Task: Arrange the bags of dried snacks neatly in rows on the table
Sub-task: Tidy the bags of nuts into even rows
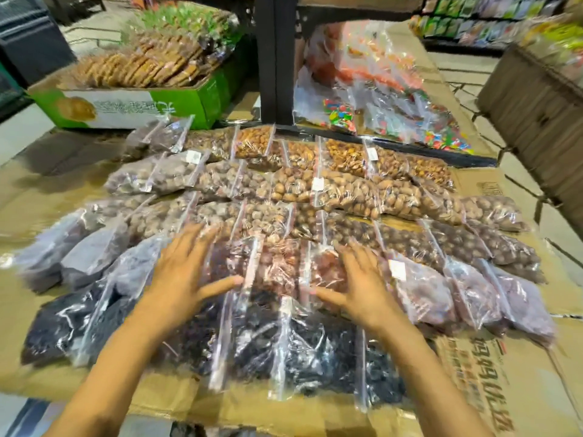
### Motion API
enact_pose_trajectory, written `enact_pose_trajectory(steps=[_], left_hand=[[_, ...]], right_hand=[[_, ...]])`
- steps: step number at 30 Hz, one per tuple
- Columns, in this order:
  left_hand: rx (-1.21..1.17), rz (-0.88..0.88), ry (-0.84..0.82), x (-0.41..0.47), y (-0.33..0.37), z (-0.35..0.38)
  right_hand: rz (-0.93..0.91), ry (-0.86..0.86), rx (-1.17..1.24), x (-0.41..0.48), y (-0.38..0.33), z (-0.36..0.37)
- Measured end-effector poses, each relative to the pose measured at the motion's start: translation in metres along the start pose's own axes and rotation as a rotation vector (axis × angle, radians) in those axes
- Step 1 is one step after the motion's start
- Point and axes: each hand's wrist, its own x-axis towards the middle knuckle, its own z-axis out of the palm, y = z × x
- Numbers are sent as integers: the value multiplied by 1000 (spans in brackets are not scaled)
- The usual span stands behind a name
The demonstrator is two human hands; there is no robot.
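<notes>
The left hand (186, 279) lies flat with its fingers spread wide, holding nothing, over the bags of dried snacks (315, 190). The right hand (359, 288) is spread the same way just beside it. Reddish bags (280, 266) sit between them, and a row of dark bags (258, 345) lies nearest. All the bags lie in overlapping rows on the cardboard-covered bench (504, 389). Whether the palms press the plastic cannot be told. Behind stand a green box (176, 102) and candy bags (394, 121).

Warm, fairly bright light is cast from overhead. White glare is scattered across the clear bags (344, 190). The far shelves (492, 17) are blurred, and lines at the edges are bowed.
</notes>
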Motion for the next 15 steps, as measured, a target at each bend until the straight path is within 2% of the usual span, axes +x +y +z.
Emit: enact_pose_trajectory(steps=[5, 8, 11, 13, 15], left_hand=[[-6, 19, 67, 0, -104, -39], [37, 39, 111, -3, -161, -65], [52, -67, 132, -12, -235, -85], [-43, -150, 105, -15, -266, -93], [-256, -223, 14, -14, -280, -97]], right_hand=[[-89, 127, 58, 32, -99, 53], [-138, 123, 76, 56, -162, 84], [-229, 98, 61, 84, -228, 124], [-223, 84, 31, 99, -259, 141], [-169, 77, -2, 110, -283, 156]])
